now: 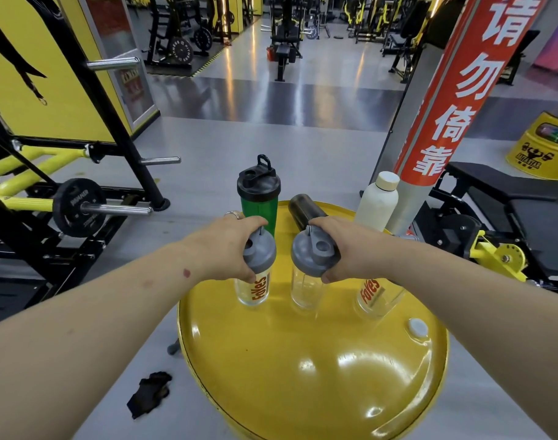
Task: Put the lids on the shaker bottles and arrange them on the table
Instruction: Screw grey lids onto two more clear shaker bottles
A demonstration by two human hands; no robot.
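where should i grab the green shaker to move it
Grip the green shaker around its black lid, coming from above and the far left. It stands upright at the far edge of the yellow drum top, and the left hand and capped bottle block its near side. The loop on the lid also looks usable.

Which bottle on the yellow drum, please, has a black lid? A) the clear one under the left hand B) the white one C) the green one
C: the green bottle at the back carries a black lid, while the other two do not.
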